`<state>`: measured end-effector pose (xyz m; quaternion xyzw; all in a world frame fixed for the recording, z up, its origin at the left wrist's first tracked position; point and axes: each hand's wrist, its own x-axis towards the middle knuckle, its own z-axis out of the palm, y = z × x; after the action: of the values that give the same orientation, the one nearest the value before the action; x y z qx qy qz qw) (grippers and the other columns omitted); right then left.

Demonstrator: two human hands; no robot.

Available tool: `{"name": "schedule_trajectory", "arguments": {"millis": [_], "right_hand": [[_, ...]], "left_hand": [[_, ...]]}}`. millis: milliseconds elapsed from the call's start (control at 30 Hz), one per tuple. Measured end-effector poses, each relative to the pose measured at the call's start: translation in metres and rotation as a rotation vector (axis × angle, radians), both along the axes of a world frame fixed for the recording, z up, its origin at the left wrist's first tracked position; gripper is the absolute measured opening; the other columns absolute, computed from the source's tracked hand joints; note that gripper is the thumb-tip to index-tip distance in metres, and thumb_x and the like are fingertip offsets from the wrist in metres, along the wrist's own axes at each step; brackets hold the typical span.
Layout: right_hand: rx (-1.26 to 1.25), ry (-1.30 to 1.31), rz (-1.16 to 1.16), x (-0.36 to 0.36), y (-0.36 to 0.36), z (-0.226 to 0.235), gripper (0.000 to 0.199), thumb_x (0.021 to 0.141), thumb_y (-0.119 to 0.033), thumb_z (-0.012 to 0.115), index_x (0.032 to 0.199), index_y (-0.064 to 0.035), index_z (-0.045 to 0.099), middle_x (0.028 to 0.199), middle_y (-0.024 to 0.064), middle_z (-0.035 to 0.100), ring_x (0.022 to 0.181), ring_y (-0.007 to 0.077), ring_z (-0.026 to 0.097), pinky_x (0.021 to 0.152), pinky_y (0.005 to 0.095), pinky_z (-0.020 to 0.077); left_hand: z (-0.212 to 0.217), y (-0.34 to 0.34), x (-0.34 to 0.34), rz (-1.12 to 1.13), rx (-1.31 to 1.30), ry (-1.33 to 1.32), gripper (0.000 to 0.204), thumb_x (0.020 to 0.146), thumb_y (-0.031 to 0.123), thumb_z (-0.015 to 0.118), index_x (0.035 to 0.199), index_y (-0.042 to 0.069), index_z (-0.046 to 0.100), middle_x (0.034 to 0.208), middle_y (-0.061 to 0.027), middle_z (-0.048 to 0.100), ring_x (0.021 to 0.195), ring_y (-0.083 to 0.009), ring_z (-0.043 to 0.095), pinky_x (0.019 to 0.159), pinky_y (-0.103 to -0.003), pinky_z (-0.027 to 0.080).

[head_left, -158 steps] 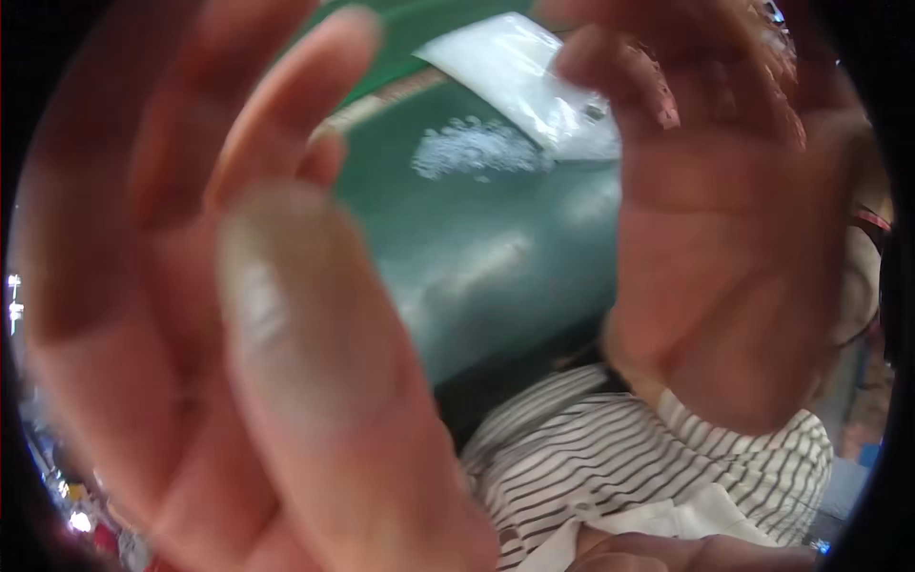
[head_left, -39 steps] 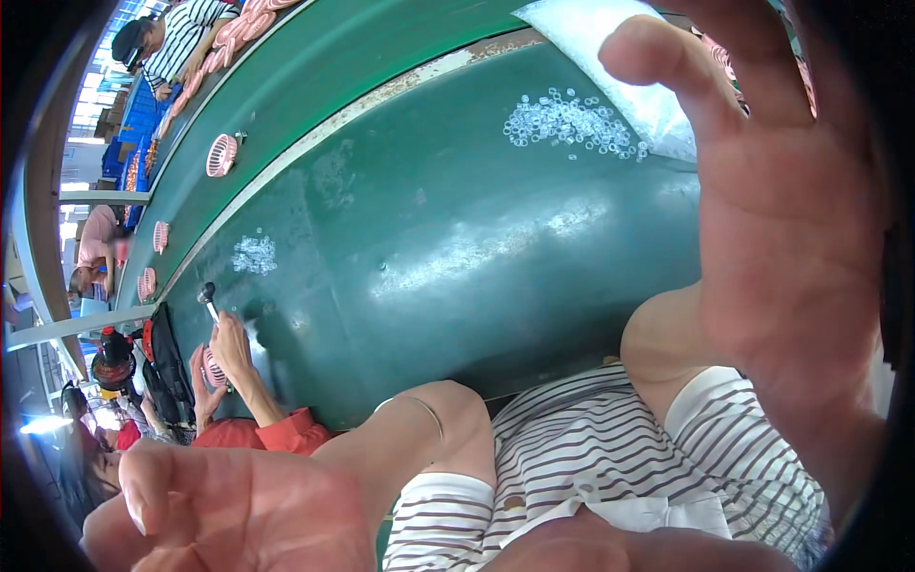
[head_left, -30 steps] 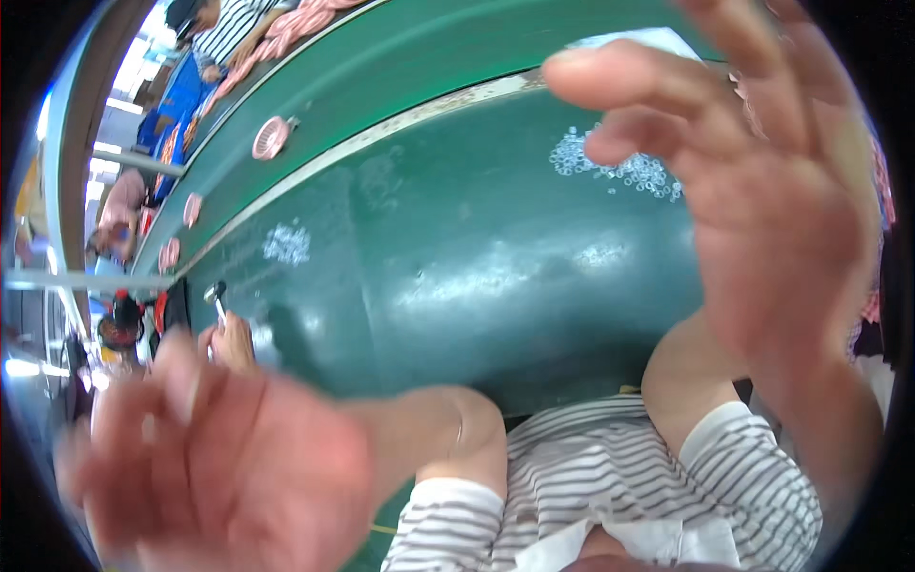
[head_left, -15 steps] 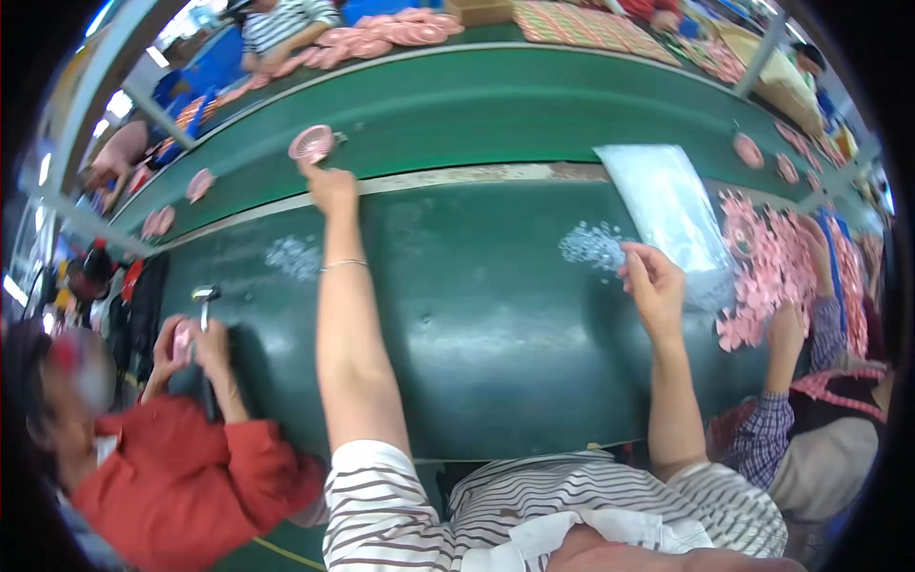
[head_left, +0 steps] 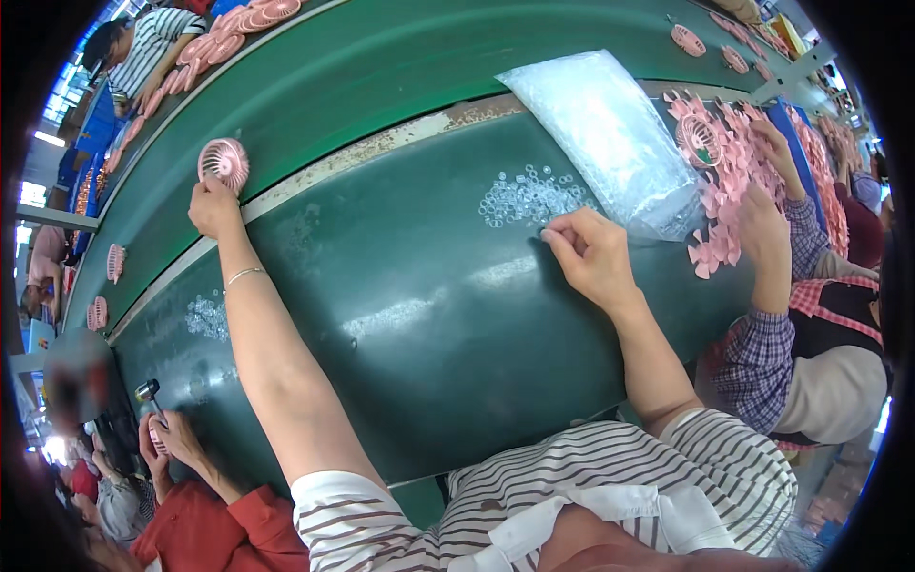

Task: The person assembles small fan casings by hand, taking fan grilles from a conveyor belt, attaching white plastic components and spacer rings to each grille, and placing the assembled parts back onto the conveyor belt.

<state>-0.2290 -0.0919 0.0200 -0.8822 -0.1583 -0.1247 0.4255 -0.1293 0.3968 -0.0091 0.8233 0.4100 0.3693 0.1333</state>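
Observation:
My left hand (head_left: pixel 217 208) is stretched out over the far left belt, its fingers closed on the lower edge of a round pink slotted fan cover (head_left: pixel 227 164). The cover's slotted side faces me. Nearer the middle, my right hand (head_left: pixel 593 255) is bent with thumb and forefinger pinched together. Anything between those fingertips is too small to make out. Just beyond it, a loose pile of small clear rings (head_left: pixel 529 197) lies on the green work surface (head_left: pixel 429 381). A large clear plastic bag (head_left: pixel 610 124) rests right of the pile.
Pink fan blades (head_left: pixel 729 181) are heaped at the right, where a co-worker's hands (head_left: pixel 767 229) reach in. At lower left, another person's hands (head_left: pixel 167 443) hold a pink part beside a small hammer (head_left: pixel 148 391). More clear rings (head_left: pixel 207 317) lie at left. Pink covers (head_left: pixel 115 263) stand on the belt.
The view has swung and tilted. My left hand still holds the pink cover out over the belt. My right hand stays pinched beside the clear rings.

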Motion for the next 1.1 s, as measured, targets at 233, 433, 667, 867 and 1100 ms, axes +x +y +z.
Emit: {"name": "schedule_trajectory", "arguments": {"millis": [233, 433, 667, 867, 1100], "right_hand": [[-0.163, -0.025, 0.01, -0.012, -0.019, -0.02, 0.015, 0.073, -0.013, 0.068, 0.082, -0.0048, 0.059, 0.081, 0.0119, 0.06, 0.068, 0.0318, 0.06, 0.061, 0.0421, 0.047], [-0.158, -0.125, -0.059, -0.032, -0.034, -0.039, 0.012, 0.076, -0.013, 0.064, 0.084, -0.0066, 0.059, 0.085, 0.013, 0.059, 0.07, 0.0347, 0.06, 0.063, 0.0456, 0.0475], [-0.165, -0.131, -0.051, -0.047, -0.027, -0.045, 0.01, 0.075, -0.013, 0.063, 0.081, -0.007, 0.059, 0.084, 0.0132, 0.059, 0.07, 0.0351, 0.06, 0.063, 0.0461, 0.0476], [0.245, 0.115, 0.053, -0.051, -0.026, -0.048, 0.011, 0.074, -0.007, 0.063, 0.085, -0.0029, 0.063, 0.073, 0.0125, 0.063, 0.062, 0.0237, 0.062, 0.057, 0.0345, 0.049], [0.661, 0.519, 0.14, -0.068, -0.026, -0.018, 0.013, 0.076, -0.003, 0.064, 0.088, 0.002, 0.063, 0.071, 0.0049, 0.062, 0.059, 0.0081, 0.056, 0.052, 0.0209, 0.0455]], "left_hand": [[0.032, -0.1, -0.05, -0.33, 0.22, -0.288, 0.027, 0.076, 0.029, 0.064, 0.07, 0.002, 0.066, 0.061, -0.0176, 0.06, 0.056, -0.0327, 0.06, 0.055, -0.042, 0.046], [0.041, -0.268, -0.156, -0.696, -0.201, -0.048, 0.032, 0.076, 0.033, 0.067, 0.07, 0.001, 0.065, 0.064, -0.0167, 0.059, 0.062, -0.0277, 0.058, 0.06, -0.037, 0.045], [0.023, -0.328, -0.224, -0.754, -0.323, 0.116, 0.027, 0.074, 0.03, 0.068, 0.071, 0.004, 0.065, 0.071, -0.0128, 0.059, 0.065, -0.0263, 0.059, 0.063, -0.037, 0.047], [0.024, -0.336, -0.227, -0.599, -0.299, 0.15, 0.04, 0.076, 0.029, 0.067, 0.105, 0.005, 0.054, 0.081, -0.0115, 0.062, 0.073, -0.0275, 0.06, 0.069, -0.038, 0.047], [-0.004, -0.323, -0.225, -0.907, -0.422, -0.105, 0.034, 0.08, 0.013, 0.063, 0.112, 0.003, 0.058, 0.096, -0.013, 0.064, 0.084, -0.0223, 0.061, 0.076, -0.033, 0.048]]}}
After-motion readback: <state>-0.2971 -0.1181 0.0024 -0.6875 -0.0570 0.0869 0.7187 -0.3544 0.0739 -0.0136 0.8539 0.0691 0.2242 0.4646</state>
